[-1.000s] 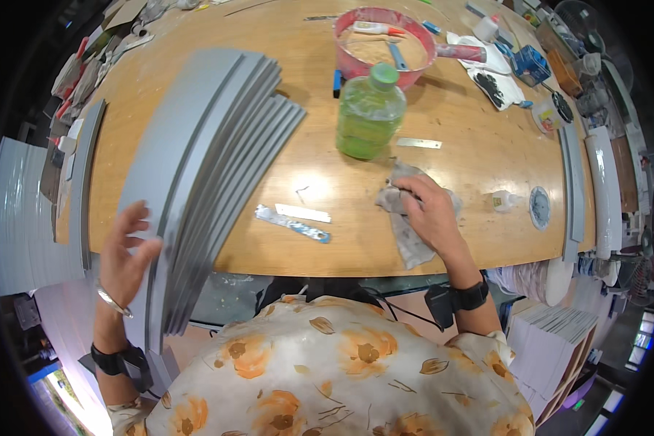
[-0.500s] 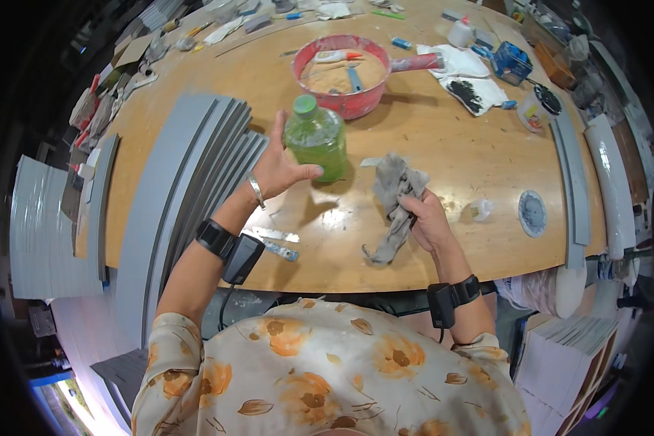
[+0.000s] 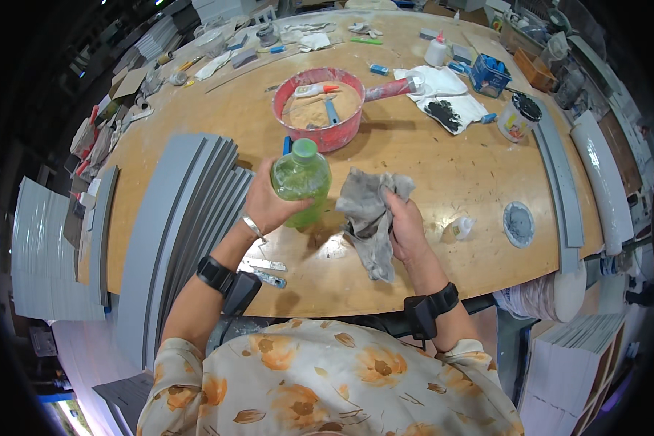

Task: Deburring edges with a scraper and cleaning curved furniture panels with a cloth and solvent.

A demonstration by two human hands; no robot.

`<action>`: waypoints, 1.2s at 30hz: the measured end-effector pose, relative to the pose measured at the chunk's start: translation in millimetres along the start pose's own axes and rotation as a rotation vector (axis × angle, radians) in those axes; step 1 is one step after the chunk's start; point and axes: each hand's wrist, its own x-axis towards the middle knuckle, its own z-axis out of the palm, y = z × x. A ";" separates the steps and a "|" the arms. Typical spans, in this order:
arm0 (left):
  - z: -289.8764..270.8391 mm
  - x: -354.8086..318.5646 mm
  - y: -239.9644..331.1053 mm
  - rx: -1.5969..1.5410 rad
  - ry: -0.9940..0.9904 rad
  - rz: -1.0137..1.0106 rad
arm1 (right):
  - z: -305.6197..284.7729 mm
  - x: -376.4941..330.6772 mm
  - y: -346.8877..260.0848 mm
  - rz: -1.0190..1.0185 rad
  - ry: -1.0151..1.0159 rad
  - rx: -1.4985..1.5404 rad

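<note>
My left hand (image 3: 270,206) is wrapped round a green plastic bottle (image 3: 303,178) with a green cap, thumb across its front. Liquid seems to fill part of it. A crumpled grey rag (image 3: 370,218) hangs from my right hand (image 3: 408,229), pinched between thumb and fingers just right of the bottle. Beyond the bottle stands a red pan (image 3: 330,136) of tan powder, with a tube and a blue-handled tool lying in it. Close to my left wrist, metal scraper blades and a blue-handled knife (image 3: 269,278) lie on the table.
Stacked grey strips (image 3: 163,218) cover the table's left side. To the right are a small clear bottle (image 3: 461,227), a grey-smeared round lid (image 3: 518,224), a tub of black paste (image 3: 518,120) and a stained white cloth (image 3: 461,109). Long grey strips (image 3: 556,182) line the right edge.
My left hand has closed more firmly round the bottle, its fingers now behind it. The rag has spread wider and come nearer the bottle. The whole view has shifted slightly.
</note>
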 end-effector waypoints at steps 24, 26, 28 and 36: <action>-32.8 -10.5 47.8 0.941 -0.122 0.328 | 2.4 12.5 40.6 0.175 -0.128 0.139; -31.7 -9.3 45.6 0.943 -0.114 0.325 | 3.5 11.8 40.4 0.185 -0.133 0.152; -31.1 -8.1 39.9 0.951 -0.097 0.314 | 8.2 10.3 39.5 0.146 -0.123 0.120; -16.3 1.4 -35.0 0.219 0.161 0.147 | 12.0 2.8 45.6 -0.072 0.039 -0.206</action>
